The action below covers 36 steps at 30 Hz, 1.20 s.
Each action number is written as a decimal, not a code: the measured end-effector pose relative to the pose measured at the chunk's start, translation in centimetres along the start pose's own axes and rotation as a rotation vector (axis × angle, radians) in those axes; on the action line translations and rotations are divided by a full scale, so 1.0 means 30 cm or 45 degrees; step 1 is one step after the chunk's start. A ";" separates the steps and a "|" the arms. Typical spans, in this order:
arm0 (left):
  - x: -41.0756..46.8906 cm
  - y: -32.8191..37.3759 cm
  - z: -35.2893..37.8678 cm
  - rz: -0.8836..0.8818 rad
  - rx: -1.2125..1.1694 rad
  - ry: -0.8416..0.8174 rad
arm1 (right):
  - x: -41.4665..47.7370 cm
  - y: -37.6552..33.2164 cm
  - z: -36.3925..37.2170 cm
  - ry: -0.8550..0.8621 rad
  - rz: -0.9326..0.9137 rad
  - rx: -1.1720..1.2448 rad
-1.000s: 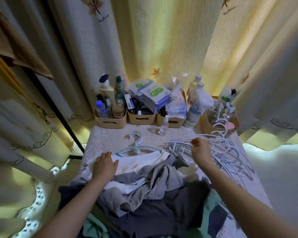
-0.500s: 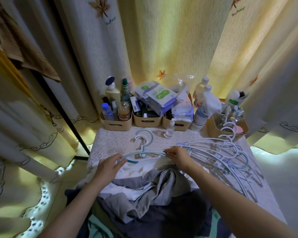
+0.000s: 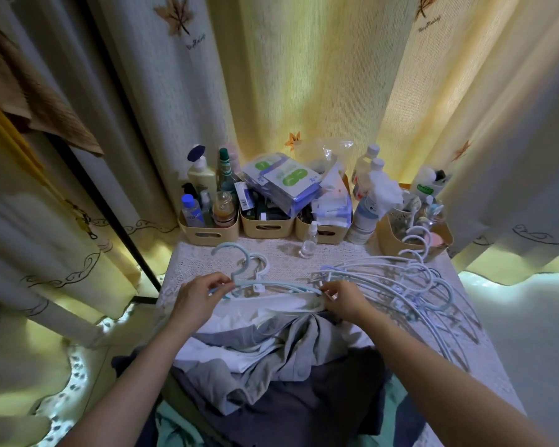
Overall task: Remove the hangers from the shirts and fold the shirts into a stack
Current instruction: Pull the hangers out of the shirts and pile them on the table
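Our left hand [image 3: 200, 295] pinches the hanger [image 3: 284, 287] at its left end | our right hand [image 3: 346, 300] pinches its right end | hanger lies on the white shirt [image 3: 271, 309], near-centre | lace-covered tabletop [image 3: 191, 262], loose hangers [image 3: 400, 275] right, curtains [image 3: 304, 75] behind.

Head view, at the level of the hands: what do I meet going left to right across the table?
Left hand → light blue hanger, held by both hands → right hand → pile of empty hangers.
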<state>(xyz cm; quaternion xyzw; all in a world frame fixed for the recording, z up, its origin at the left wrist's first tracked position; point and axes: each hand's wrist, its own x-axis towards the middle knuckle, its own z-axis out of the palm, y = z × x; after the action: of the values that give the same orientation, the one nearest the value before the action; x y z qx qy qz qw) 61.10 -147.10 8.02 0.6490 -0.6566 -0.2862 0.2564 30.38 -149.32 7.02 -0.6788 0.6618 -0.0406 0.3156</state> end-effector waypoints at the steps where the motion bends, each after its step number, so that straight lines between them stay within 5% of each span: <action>1: -0.004 -0.011 -0.008 -0.042 -0.077 0.006 | 0.003 0.004 0.001 -0.009 0.029 0.009; 6: -0.007 -0.019 -0.047 -0.122 -0.321 0.078 | -0.026 0.029 -0.047 -0.185 0.225 0.384; 10: -0.008 0.043 -0.017 -0.072 -0.388 -0.075 | -0.023 -0.057 -0.148 0.342 0.012 0.494; 15: 0.015 0.168 0.078 -0.011 -0.404 -0.200 | -0.056 -0.292 -0.093 -0.228 -0.527 0.099; 17: 0.031 0.177 0.087 0.029 -0.407 -0.249 | -0.062 -0.315 -0.063 -0.166 -0.546 0.083; 22: 0.049 -0.007 0.031 -0.176 -0.053 -0.144 | -0.054 -0.119 -0.186 0.153 -0.199 0.433; 26: -0.020 -0.154 0.039 -0.355 0.369 -0.331 | -0.035 0.136 -0.295 0.352 0.067 0.537; 30: -0.073 -0.163 0.067 -0.233 0.287 -0.183 | -0.057 0.323 -0.258 0.474 0.317 0.434; 36: -0.083 -0.106 0.046 -0.240 0.176 -0.644 | -0.069 0.426 -0.152 0.503 0.483 0.146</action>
<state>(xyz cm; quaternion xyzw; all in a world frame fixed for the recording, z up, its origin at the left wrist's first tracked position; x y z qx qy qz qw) 62.43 -144.54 4.86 0.6312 -0.6543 -0.4163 0.0117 16.82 -148.15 5.27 -0.5029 0.8223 -0.1495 0.2203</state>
